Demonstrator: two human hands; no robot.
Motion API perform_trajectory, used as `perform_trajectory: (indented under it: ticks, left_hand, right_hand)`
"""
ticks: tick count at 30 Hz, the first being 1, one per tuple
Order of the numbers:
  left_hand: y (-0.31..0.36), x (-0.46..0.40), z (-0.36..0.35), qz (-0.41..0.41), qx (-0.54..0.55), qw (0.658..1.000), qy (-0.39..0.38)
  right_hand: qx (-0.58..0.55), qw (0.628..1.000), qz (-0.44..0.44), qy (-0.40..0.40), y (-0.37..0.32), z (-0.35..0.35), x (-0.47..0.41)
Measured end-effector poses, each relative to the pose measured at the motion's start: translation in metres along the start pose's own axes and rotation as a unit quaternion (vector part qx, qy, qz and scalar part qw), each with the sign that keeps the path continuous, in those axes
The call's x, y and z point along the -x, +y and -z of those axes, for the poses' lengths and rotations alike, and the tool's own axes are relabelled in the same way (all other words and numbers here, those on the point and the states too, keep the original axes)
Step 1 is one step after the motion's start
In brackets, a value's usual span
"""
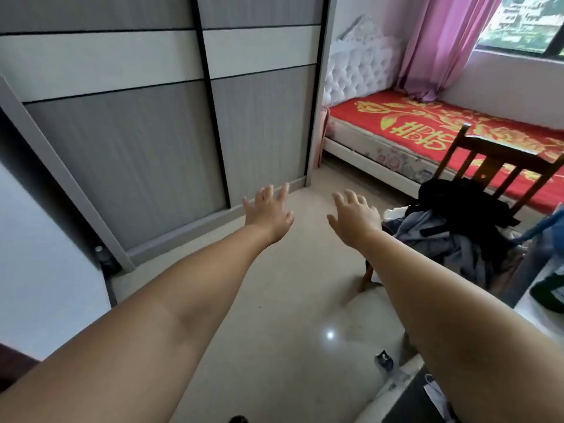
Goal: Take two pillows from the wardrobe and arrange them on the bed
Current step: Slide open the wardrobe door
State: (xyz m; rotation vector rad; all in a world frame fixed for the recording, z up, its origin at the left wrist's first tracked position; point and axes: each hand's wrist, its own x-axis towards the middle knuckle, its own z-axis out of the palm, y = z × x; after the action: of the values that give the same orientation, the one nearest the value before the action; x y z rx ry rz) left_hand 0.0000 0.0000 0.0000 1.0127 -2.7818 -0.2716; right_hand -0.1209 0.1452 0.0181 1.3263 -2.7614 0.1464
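Both arms extend forward over the pale floor (283, 300). Left hand (268, 210) and right hand (355, 216): fingers spread, palms down, holding nothing. Right of them, a wooden chair (500, 160) carries a heap of dark clothes (457, 215). Wardrobe (137, 141) at left: sliding doors closed, contents not visible, pillows unseen. Beyond, the bed (406, 123) bears a red patterned cover, pink curtain (442, 47) touching it

Both bare arms reach forward, left hand (268, 213) and right hand (355, 218) spread and empty above the glossy floor (290, 300). The wardrobe (146, 132) stands closed at left; the red-covered bed (427, 129) lies beyond a clothes-piled chair (488, 175).
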Motion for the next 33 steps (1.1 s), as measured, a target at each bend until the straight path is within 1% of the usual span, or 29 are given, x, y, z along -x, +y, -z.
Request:
perform_trajectory:
  ticks: [5, 10, 17, 24, 27, 30, 33]
  left_hand:
    - [-0.022, -0.038, -0.015, 0.001, -0.025, 0.999, -0.023]
    - [-0.047, -0.11, -0.019, -0.006, -0.031, 0.999, -0.034]
    - [-0.061, -0.218, -0.008, -0.057, -0.036, 0.996, -0.049]
    - [-0.046, -0.342, -0.012, -0.092, -0.049, 0.994, -0.045]
    - [-0.036, -0.411, -0.018, -0.098, -0.05, 0.993, -0.032]
    - [-0.025, -0.488, -0.02, -0.091, -0.057, 0.994, -0.014]
    - [-0.016, -0.559, -0.021, -0.083, -0.06, 0.995, -0.013]
  right_hand:
    - [0.001, 0.999, -0.009, -0.039, -0.013, -0.023, -0.044]
    - [-0.004, 0.999, -0.01, -0.049, -0.023, -0.036, -0.116]
    - [-0.007, 0.997, -0.049, -0.057, -0.017, -0.041, -0.214]
    - [0.004, 0.996, -0.071, -0.046, 0.027, -0.049, -0.323]
    - [0.022, 0.996, -0.075, -0.037, 0.052, -0.053, -0.388]
    - [0.019, 0.997, -0.067, -0.027, 0.08, -0.057, -0.462]
    - [0.016, 0.997, -0.065, -0.027, 0.108, -0.057, -0.534]
